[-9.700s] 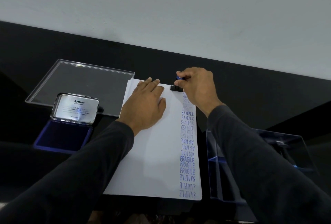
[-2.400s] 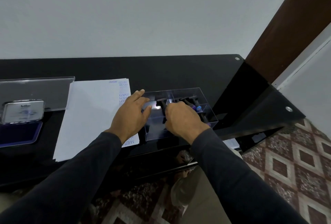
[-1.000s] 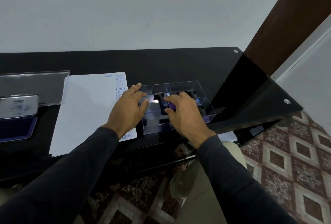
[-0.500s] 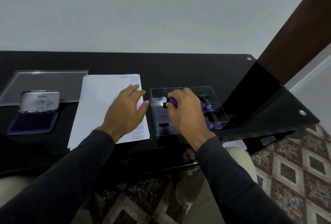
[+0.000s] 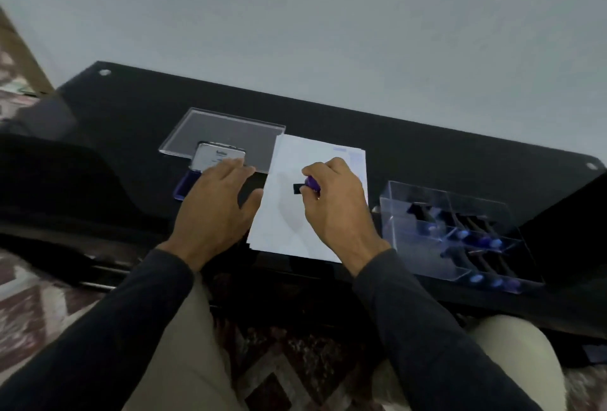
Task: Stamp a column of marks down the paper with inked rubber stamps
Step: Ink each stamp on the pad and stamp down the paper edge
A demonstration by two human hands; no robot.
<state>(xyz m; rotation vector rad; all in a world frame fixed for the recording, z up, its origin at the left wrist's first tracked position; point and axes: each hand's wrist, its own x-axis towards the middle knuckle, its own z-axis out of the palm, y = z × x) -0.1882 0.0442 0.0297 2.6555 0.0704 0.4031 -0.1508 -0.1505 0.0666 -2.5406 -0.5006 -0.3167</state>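
right hand (image 5: pixel 335 203) pinches purple stamp (image 5: pixel 307 185) above paper (image 5: pixel 295 210), frame centre. left hand (image 5: pixel 218 203) relaxed, flat near ink pad (image 5: pixel 185 183). risk: uninked stamp gives faint mark; unheld paper may shift.

The scene is dim and greyish, with soft motion blur over everything. The glossy black glass tabletop (image 5: pixel 427 147) curves with wide-angle distortion toward the edges. The white sheet of paper (image 5: pixel 289 213) carries a faint hand shadow, its print too smeared to read.
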